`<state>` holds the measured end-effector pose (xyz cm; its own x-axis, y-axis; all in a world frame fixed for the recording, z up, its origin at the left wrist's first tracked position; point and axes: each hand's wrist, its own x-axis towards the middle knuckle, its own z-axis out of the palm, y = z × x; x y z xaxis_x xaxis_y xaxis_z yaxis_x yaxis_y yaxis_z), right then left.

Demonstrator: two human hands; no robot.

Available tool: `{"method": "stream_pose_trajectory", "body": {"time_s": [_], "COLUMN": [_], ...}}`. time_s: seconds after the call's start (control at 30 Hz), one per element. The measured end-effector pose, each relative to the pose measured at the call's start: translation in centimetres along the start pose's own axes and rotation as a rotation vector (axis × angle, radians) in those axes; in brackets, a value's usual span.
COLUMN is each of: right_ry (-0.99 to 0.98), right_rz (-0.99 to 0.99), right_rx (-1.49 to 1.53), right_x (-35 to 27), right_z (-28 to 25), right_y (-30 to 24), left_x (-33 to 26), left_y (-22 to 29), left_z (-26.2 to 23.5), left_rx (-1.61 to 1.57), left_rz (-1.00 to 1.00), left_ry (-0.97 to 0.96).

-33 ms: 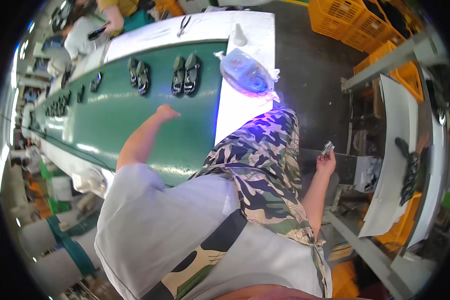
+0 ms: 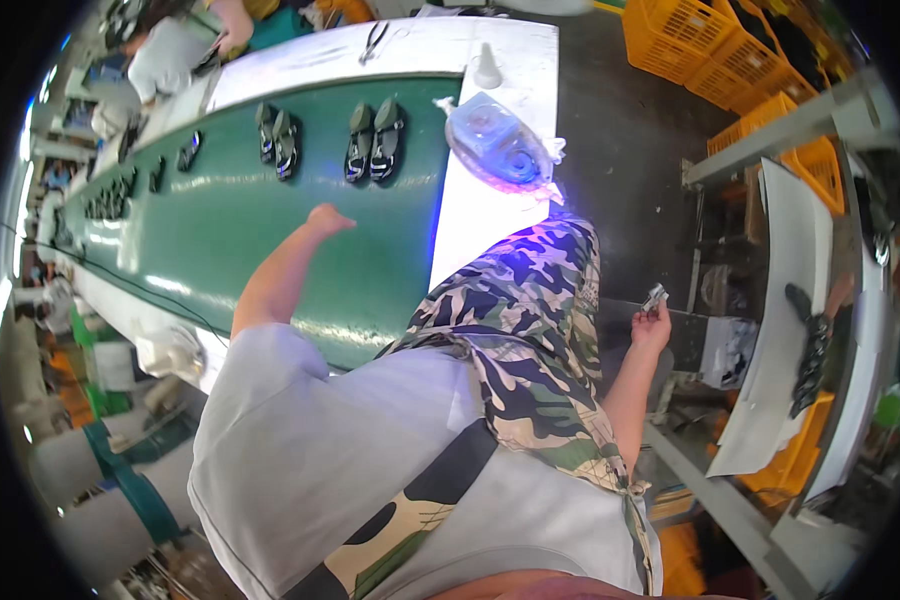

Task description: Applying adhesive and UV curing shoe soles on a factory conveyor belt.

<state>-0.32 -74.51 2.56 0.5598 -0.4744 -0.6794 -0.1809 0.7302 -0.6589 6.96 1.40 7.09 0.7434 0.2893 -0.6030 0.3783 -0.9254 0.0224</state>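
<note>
My left hand (image 2: 327, 219) is stretched over the green conveyor belt (image 2: 232, 262), nearer to me than the shoes. Its thumb sticks out to the right, the other fingers are partly hidden, and nothing shows in it. Beyond it lie a pair of dark shoes (image 2: 384, 143) and, further left, another dark pair (image 2: 286, 146), all with glossy parts. Low at my right side, away from the belt, my right hand (image 2: 652, 328) pinches a small silvery metal piece (image 2: 655, 296) between its fingertips. What kind of piece it is cannot be made out.
At the belt's right end, a white tabletop (image 2: 480, 222) bears a plastic-wrapped blue bundle (image 2: 500, 148) and a white nozzle bottle (image 2: 487, 68). Pliers (image 2: 373, 40) lie on the far ledge. Orange crates (image 2: 675, 45) and a metal-framed rack (image 2: 770, 135) stand right. People work at the far left.
The view has shifted slightly, so the belt and shoes sit a little differently in the picture. Both hands keep nearly the same pose, and the metal piece stays in my right hand.
</note>
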Motion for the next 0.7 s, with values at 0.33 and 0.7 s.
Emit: {"method": "stream_pose_trajectory", "body": {"time_s": [0.33, 0.7], "right_ry": [-0.15, -0.12], "right_rz": [-0.077, -0.075], "right_rx": [-0.209, -0.259], "right_x": [-5.1, -9.1], "right_z": [8.5, 6.7], "right_y": [-2.9, -5.0], "left_x": [10.1, 14.9], "left_y": [7.8, 14.4], "left_z": [-2.6, -8.4], "left_rx": [-0.62, -0.493], "left_rz": [0.105, -0.081], "left_ry": [0.621, 0.286]}}
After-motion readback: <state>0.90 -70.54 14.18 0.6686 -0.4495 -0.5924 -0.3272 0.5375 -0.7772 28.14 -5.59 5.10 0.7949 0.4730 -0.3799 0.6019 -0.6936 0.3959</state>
